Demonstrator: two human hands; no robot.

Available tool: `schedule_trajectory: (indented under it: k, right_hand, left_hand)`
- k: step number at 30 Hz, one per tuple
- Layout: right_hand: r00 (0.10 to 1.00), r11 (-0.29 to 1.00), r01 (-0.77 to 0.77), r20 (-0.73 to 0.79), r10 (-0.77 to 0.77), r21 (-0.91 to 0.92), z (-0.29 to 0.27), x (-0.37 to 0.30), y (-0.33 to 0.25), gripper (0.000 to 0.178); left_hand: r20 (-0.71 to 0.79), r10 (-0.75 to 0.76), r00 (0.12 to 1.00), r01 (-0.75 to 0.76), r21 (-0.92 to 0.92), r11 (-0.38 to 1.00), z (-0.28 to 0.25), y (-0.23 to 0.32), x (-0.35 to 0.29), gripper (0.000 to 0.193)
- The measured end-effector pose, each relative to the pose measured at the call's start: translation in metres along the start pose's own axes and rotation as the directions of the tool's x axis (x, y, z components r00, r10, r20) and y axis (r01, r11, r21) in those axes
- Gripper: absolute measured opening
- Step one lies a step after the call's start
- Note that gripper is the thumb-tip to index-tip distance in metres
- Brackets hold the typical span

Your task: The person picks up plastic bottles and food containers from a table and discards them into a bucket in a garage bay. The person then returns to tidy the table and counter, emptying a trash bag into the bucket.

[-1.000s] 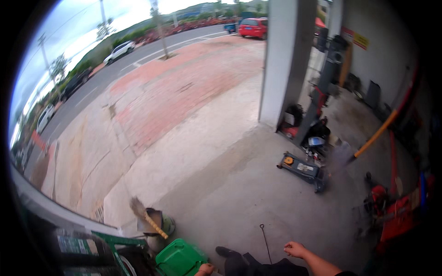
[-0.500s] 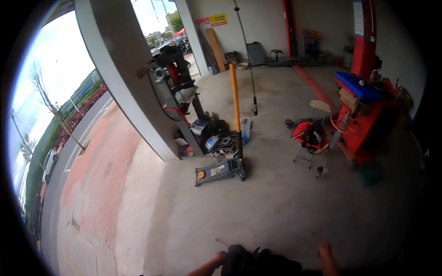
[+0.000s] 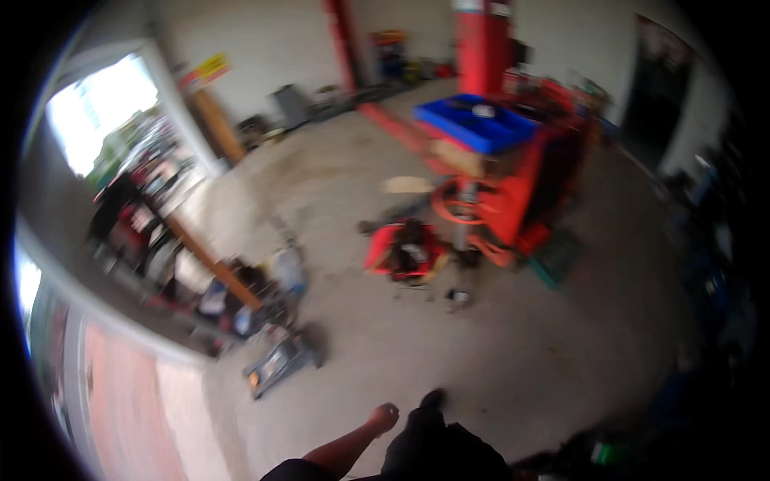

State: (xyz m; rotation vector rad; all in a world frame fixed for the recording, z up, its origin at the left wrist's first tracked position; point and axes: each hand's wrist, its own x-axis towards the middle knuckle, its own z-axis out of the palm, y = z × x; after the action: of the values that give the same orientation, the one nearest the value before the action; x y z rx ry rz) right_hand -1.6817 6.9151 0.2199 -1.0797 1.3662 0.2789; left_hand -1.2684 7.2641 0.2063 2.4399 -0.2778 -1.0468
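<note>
My left hand (image 3: pixel 384 418) hangs over the concrete floor beside my dark-clothed legs (image 3: pixel 437 445). Its fingers are curled closed, and blur hides whatever may be in them. My right hand is out of the picture. Ahead and to the left of my left hand, a grey floor jack (image 3: pixel 281 362) with an orange pad stands on the floor, apart from the hand. Its long orange handle (image 3: pixel 212 263) leans up to the left. Farther forward sits a low red folding seat (image 3: pixel 407 248) with dark things piled on it.
A red wheeled machine (image 3: pixel 513 196) carrying a blue tray (image 3: pixel 477 122) stands ahead to the right. Next to it lies a green container (image 3: pixel 555 258). Clutter surrounds a rack (image 3: pixel 132 220) by the left pillar. A red lift post (image 3: pixel 484 52) rises behind. Dark items line the right side.
My view has swung to the right, so the jack, seat and red machine now appear farther left. My right hand has left the picture. The thin rod by my left hand no longer shows.
</note>
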Motion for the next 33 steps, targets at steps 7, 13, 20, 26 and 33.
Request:
schedule_trajectory:
  k: [7,13,20,26,33]
  right_hand:
    - [0.991,0.718,0.134,-0.103,-0.087,0.683,-0.039,0.062,-0.028,0.019]
    - [0.947,0.447,0.247,-0.312,0.078,0.860,-0.097,0.092,-0.107,0.021]
    - [0.619,0.372,0.782,-0.693,-0.370,0.500,-0.339,0.092,-0.511,0.026]
    - [-0.281,-0.263,0.932,0.036,-0.959,0.248,-0.465,-0.008,-0.817,0.029]
    - [-0.433,-0.284,0.715,0.085,-0.898,0.639,-0.548,0.048,-1.044,0.015]
  left_hand:
    - [0.166,0.631,0.758,-0.652,0.197,0.732,-0.076,0.378,0.175,0.022]
    - [0.357,0.614,0.704,-0.701,0.207,0.683,0.017,0.586,0.303,0.026]
    - [0.865,0.010,0.501,0.203,-0.128,0.971,0.062,0.446,0.423,0.017]
    - [0.542,-0.302,0.784,0.051,0.428,0.902,0.105,0.629,0.432,0.018]
    - [0.647,-0.163,0.745,-0.257,0.504,0.825,0.207,0.829,0.595,0.021]
